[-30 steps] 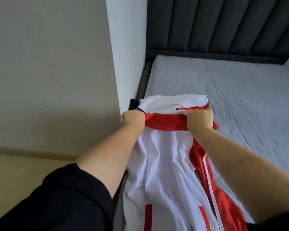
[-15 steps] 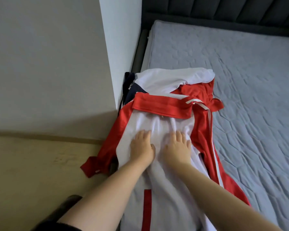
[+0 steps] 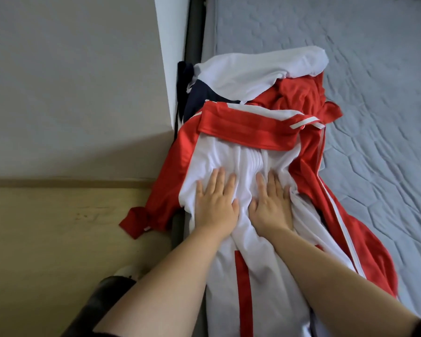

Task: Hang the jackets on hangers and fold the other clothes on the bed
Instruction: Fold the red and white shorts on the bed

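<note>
L hand (image 3: pixel 215 206) & R hand (image 3: pixel 272 205) press flat on white/red jacket (image 3: pixel 250 295) on bed (image 3: pixel 350 57).

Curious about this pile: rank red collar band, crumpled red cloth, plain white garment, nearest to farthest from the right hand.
From the right hand:
1. Red collar band, just ahead.
2. Crumpled red cloth, beyond, rightward.
3. Plain white garment, farthest back.

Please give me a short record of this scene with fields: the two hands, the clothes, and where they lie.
left hand: flat, palm down, pressing the red and white garment
right hand: flat beside it, pressing the same white panel
garment: spread along the left edge of the bed, creased above the hands
red sleeve: hangs over the bed edge toward the floor
other clothes: white cloth and navy piece beyond the garment
</note>
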A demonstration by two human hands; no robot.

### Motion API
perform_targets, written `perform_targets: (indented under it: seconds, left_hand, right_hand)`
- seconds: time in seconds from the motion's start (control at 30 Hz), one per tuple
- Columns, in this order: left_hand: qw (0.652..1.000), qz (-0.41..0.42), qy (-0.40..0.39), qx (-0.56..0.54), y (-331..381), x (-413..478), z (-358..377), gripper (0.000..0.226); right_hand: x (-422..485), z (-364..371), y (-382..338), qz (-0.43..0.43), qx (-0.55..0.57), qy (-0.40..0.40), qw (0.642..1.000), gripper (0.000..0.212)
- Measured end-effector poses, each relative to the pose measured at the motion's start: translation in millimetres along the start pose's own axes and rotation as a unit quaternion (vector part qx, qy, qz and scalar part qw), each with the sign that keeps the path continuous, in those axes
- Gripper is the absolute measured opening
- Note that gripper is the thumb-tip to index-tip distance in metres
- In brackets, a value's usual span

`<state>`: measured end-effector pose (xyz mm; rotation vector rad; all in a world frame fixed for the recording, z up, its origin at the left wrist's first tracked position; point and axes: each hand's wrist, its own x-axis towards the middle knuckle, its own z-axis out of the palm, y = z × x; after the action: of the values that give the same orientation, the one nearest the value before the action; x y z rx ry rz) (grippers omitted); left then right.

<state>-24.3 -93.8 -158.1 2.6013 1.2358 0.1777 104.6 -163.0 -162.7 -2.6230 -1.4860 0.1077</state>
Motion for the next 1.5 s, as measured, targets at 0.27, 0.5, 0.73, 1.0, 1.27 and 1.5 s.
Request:
perform_targets:
  seconds: [0.27,0.5,0.73,1.0,1.27,1.5]
  left_hand:
    - [0.998,-0.054,0.018,-0.023,18,-45,6,0.061]
    - [0.999,-0.011,-0.041,-0.012,38,-127,-12,0.054]
    - [0.991,-0.083,0.045,-0.091,38,-170,-41,0.040]
    - [0.878,-0.342,-0.045,-0.331,42,-172,-61,0.043]
    - [0.925,-0.287,-0.119,-0.220,33,-189,-67,0.026]
    - [0.847,-0.339,0.074,-0.402,16,-186,-94,0.018]
  right_hand:
    - [1,-6,-5,0.013,-0.040,-0.028,0.999,0.064]
    - [-39,-35,-5,0.005,0.034,-0.137,0.990,0.063]
    - [-85,-72,2,-0.014,0.161,-0.180,0.970,0.043]
    - [-145,-57,15,0.015,0.212,-0.102,0.972,0.035]
    - [-145,-54,10,0.020,0.196,-0.123,0.973,0.044]
    - [-151,-86,1,0.039,0.273,-0.058,0.960,0.038]
